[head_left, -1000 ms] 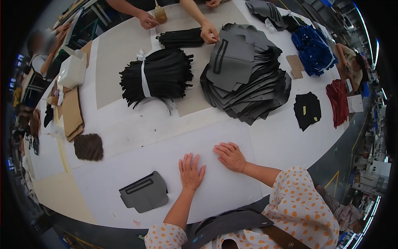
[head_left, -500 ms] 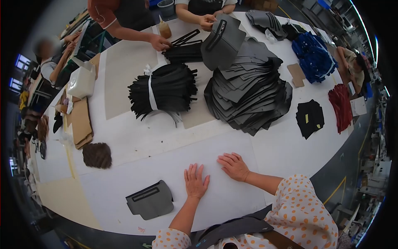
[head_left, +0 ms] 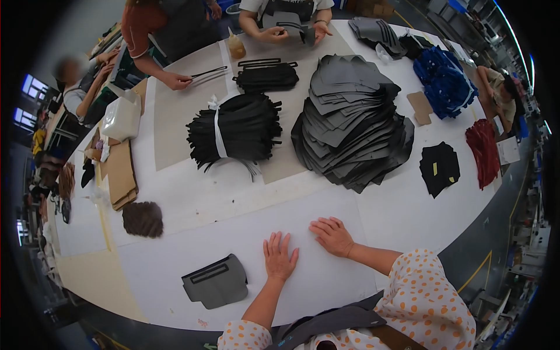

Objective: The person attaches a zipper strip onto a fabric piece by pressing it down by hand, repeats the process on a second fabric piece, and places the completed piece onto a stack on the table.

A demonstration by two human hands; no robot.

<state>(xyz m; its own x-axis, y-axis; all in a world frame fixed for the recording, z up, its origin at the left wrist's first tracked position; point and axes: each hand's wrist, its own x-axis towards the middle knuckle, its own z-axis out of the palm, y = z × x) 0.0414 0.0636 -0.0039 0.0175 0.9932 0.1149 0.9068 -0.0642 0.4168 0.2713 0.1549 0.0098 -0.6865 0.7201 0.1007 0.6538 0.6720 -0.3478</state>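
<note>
My left hand [head_left: 280, 256] lies flat on the white table covering, fingers stretched forward, holding nothing. To its right, my right hand [head_left: 332, 236] also rests on the surface, palm down with fingers extended and nothing under grip. Left of my left hand lies a single grey cut panel [head_left: 217, 283] with a narrow black rectangular frame attached along its upper part. Beyond my hands stands a large fanned pile of grey panels [head_left: 350, 116]. Beside that pile sits a bundle of black strips [head_left: 242, 128], tied with a white band [head_left: 218, 134].
Across the table, one person holds a grey panel [head_left: 286, 26]; another's hand holds a thin black frame [head_left: 209, 73]. A glue bottle [head_left: 236, 46] and black frames [head_left: 267, 77] lie near them. Blue bundles [head_left: 440, 79], red strips [head_left: 483, 153] and black pieces [head_left: 440, 169] are right.
Opposite, one person has drawn the grey panel back from the pile toward their body. The other person's hand has moved left with a thin black frame. My hands stay on the table.
</note>
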